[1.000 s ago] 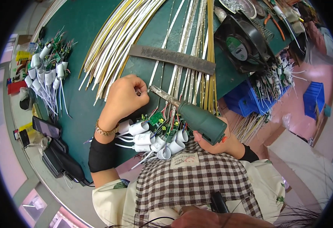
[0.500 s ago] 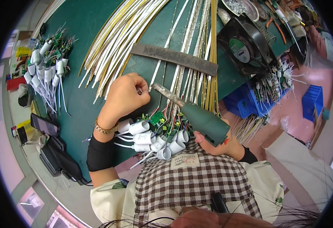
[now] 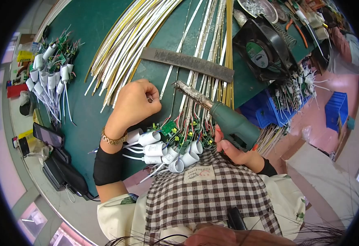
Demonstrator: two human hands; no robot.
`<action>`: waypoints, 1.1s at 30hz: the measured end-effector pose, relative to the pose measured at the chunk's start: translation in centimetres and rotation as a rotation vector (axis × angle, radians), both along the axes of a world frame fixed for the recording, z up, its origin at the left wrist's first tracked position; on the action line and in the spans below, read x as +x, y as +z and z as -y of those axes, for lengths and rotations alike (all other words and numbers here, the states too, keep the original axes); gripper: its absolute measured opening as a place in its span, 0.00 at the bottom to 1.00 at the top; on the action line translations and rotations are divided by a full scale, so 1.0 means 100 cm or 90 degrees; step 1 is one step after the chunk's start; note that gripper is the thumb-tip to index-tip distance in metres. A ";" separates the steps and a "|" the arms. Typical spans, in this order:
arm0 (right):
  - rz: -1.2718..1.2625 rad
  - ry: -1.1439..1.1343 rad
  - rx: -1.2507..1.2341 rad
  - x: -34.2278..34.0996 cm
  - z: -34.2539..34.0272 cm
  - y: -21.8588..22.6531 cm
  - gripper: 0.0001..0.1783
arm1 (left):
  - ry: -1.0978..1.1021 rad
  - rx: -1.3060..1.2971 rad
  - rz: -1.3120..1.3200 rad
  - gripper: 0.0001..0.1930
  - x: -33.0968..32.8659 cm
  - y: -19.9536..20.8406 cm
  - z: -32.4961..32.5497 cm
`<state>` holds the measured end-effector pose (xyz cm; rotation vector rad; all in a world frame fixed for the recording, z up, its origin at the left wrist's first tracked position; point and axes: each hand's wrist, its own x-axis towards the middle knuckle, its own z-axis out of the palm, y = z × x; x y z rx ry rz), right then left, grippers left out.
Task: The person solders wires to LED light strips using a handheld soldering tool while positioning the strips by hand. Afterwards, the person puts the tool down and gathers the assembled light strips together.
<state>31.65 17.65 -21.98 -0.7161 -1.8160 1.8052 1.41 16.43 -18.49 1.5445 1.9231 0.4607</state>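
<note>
My right hand [image 3: 241, 153] grips a green soldering gun [image 3: 233, 122], whose stained metal barrel points up and left to a small tip over the strips. My left hand [image 3: 136, 102] is closed in a pinch just left of that tip; what sits in its fingers is mostly hidden. Narrow LED strips [image 3: 200, 45] run away from me under a dark flat metal bar [image 3: 187, 64]. Below both hands, green circuit boards [image 3: 171, 127] with red and black wires lie at the strips' near ends. White cylindrical lamp caps [image 3: 152, 149] hang at the table's near edge.
A fanned bundle of loose strips [image 3: 122, 53] lies far left of the bar. A black fan [image 3: 265, 49] stands at right, above a blue bin [image 3: 265, 108] of parts. More capped boards [image 3: 48, 74] are heaped at left, near a phone [image 3: 48, 135].
The soldering gun has shifted to the right and slightly up, its tip farther from my left hand. My right fingers have loosened somewhat around it. My left hand has hardly moved.
</note>
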 end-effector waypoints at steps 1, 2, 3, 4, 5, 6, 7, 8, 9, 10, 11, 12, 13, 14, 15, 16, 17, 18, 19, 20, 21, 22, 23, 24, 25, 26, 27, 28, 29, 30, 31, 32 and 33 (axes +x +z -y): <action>-0.015 -0.006 -0.003 -0.001 -0.001 0.001 0.20 | 0.001 0.006 0.002 0.05 0.000 0.000 0.000; -0.016 -0.007 -0.002 -0.001 -0.001 0.002 0.20 | 0.003 0.011 0.004 0.05 0.000 0.001 0.000; -0.015 -0.006 -0.011 0.001 0.000 0.002 0.20 | 0.002 0.011 0.003 0.05 0.000 0.001 0.000; -0.015 -0.005 -0.020 0.002 0.000 0.002 0.20 | 0.003 0.005 0.004 0.05 0.000 0.001 0.000; -0.016 -0.006 -0.020 0.001 0.000 0.004 0.20 | 0.004 -0.002 0.005 0.05 -0.001 0.001 0.000; -0.012 -0.044 -0.075 0.000 0.000 0.008 0.15 | 0.003 -0.002 0.004 0.05 -0.001 0.002 0.001; -0.009 -0.083 -0.129 -0.001 -0.001 0.013 0.10 | 0.002 0.002 0.003 0.05 -0.001 0.002 0.001; -0.010 -0.083 -0.129 -0.002 -0.002 0.016 0.10 | 0.000 0.006 0.001 0.05 -0.001 0.003 0.001; -0.038 -0.077 -0.162 -0.003 -0.004 0.018 0.10 | -0.002 0.007 0.001 0.05 0.000 0.002 0.000; -0.067 -0.070 -0.194 -0.003 -0.005 0.019 0.09 | 0.000 0.007 0.004 0.05 0.000 0.000 -0.001; -0.067 -0.072 -0.193 -0.004 -0.005 0.022 0.09 | 0.001 0.008 0.007 0.05 0.000 -0.001 -0.001; -0.074 -0.084 -0.211 -0.006 -0.005 0.024 0.09 | 0.001 0.009 0.006 0.05 0.000 -0.001 -0.001; -0.082 -0.095 -0.228 -0.007 -0.005 0.026 0.09 | -0.001 0.014 0.007 0.04 0.000 -0.002 0.000; -0.083 -0.096 -0.227 -0.006 -0.004 0.026 0.09 | -0.004 0.019 0.009 0.04 0.000 -0.003 0.000; -0.068 -0.105 -0.214 -0.005 -0.003 0.026 0.09 | -0.002 0.020 0.006 0.04 0.001 -0.002 0.001; -0.052 -0.114 -0.201 -0.004 -0.003 0.026 0.09 | 0.005 0.016 0.006 0.04 0.001 -0.001 0.003; -0.054 -0.112 -0.200 -0.001 -0.004 0.022 0.09 | 0.013 0.011 0.005 0.04 0.001 0.001 0.003; -0.038 -0.066 -0.131 0.003 -0.005 0.016 0.15 | 0.012 0.012 0.006 0.04 0.001 0.000 0.003; -0.022 -0.021 -0.062 0.006 -0.006 0.013 0.20 | 0.007 0.013 0.000 0.04 0.000 0.000 0.002; -0.022 -0.022 -0.061 0.005 -0.006 0.013 0.20 | 0.003 0.015 -0.006 0.05 0.000 0.000 0.002; -0.020 -0.030 -0.052 0.005 -0.005 0.014 0.20 | 0.002 0.014 -0.005 0.05 -0.001 -0.001 0.002; -0.019 -0.039 -0.044 0.004 -0.004 0.015 0.20 | 0.006 0.015 0.001 0.05 -0.002 -0.001 0.001; -0.018 -0.039 -0.045 0.004 -0.004 0.016 0.20 | 0.010 0.016 0.007 0.05 -0.002 -0.002 0.002; -0.021 -0.040 -0.061 0.003 -0.004 0.017 0.20 | 0.010 0.015 0.007 0.05 -0.002 -0.002 0.002; -0.024 -0.040 -0.077 0.002 -0.004 0.018 0.20 | -0.001 0.021 0.006 0.04 -0.002 -0.001 0.003; -0.024 -0.040 -0.077 0.003 -0.003 0.017 0.20 | -0.013 0.027 0.005 0.04 -0.003 -0.001 0.003; -0.021 -0.041 -0.073 0.003 -0.003 0.016 0.20 | -0.012 0.026 0.004 0.04 -0.003 -0.001 0.004; -0.019 -0.043 -0.069 0.003 -0.003 0.016 0.20 | -0.035 0.044 0.000 0.04 -0.003 -0.001 0.005; -0.020 -0.043 -0.069 0.002 -0.003 0.016 0.20 | -0.058 0.061 -0.005 0.05 -0.004 0.000 0.006; -0.027 -0.072 -0.082 0.000 -0.003 0.017 0.15 | -0.057 0.061 -0.006 0.05 -0.003 0.001 0.007; -0.034 -0.102 -0.094 -0.001 -0.003 0.018 0.10 | -0.043 0.093 0.000 0.04 -0.002 0.002 0.010; -0.036 -0.101 -0.094 -0.001 -0.003 0.020 0.10 | -0.029 0.126 0.007 0.04 -0.001 0.004 0.012; -0.028 -0.107 -0.098 -0.001 -0.003 0.021 0.10 | -0.028 0.126 0.008 0.04 -0.003 0.001 0.016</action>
